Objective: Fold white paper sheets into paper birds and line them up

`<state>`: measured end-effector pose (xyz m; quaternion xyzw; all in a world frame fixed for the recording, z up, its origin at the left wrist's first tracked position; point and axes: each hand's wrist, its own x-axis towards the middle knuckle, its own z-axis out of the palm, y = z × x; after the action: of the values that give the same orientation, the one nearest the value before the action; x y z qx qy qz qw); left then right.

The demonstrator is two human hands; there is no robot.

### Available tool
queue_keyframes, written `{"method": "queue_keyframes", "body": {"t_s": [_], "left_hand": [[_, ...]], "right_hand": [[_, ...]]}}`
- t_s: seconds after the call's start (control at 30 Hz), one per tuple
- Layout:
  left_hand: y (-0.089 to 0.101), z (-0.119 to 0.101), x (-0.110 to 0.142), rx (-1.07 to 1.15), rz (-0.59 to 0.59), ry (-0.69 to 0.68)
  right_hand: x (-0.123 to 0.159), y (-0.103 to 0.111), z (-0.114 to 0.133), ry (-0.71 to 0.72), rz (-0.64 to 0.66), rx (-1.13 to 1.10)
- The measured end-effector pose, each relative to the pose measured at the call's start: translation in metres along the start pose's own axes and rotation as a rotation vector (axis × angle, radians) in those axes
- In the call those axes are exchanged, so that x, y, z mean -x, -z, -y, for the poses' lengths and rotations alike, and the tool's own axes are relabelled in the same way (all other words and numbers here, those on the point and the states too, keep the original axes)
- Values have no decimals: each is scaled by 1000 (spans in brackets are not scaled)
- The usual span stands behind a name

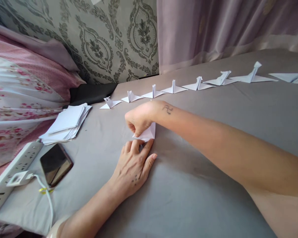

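Observation:
A folded white sheet of paper lies on the grey cloth, partly hidden under both hands. My right hand reaches across from the right with its fingers curled, their tips at the paper's left corner. Whether they pinch or only press it is hard to make out. My left hand rests palm down at the near edge of the same sheet. Its fingertips touch the paper, and the thumb is spread to the right.
A row of folded paper figures, one being a paper bird, stands along the back. At left are a stack of white paper, a phone, a power strip with a charger and cable, and a black flat item.

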<state>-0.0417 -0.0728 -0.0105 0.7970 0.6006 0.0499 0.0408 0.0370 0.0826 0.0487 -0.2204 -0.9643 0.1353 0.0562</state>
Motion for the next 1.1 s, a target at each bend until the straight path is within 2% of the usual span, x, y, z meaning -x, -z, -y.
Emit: {"method": "queue_keyframes", "body": {"t_s": [0.03,0.07,0.1,0.13,0.17,0.23,0.27,0.33,0.37,0.47,0.6,0.93,1.1], "left_hand": [[0,-1,-1,-2,6,8],[1,-1,-1,-5,12,16],[1,-1,-2,-6,17,22],[1,-2,-2,-7,20,27],[1,-2,-2,-7,22,29],[1,-2,-2,-4,31,30],[1,-2,-2,-1,37,30],[1,-2,-2,5,43,28],[1,-2,-1,7,42,28],[1,-2,0,16,22,28],[0,-1,1,37,4,37],[0,-2,0,72,2,53],[-1,-2,1,71,-1,59]], "right_hand": [[5,5,3,-1,191,32],[11,9,5,-10,268,43],[17,13,7,-18,285,46],[24,15,9,-12,237,49],[33,15,11,18,141,50],[54,12,14,161,-201,28],[66,7,14,162,-372,1],[93,-7,15,-8,-614,-90],[105,-16,14,-106,-649,-136],[132,-46,8,-311,-535,-230],[137,-71,4,-323,-443,-280],[133,-72,10,-286,-342,-224],[135,-72,13,-288,-359,-242]]}}
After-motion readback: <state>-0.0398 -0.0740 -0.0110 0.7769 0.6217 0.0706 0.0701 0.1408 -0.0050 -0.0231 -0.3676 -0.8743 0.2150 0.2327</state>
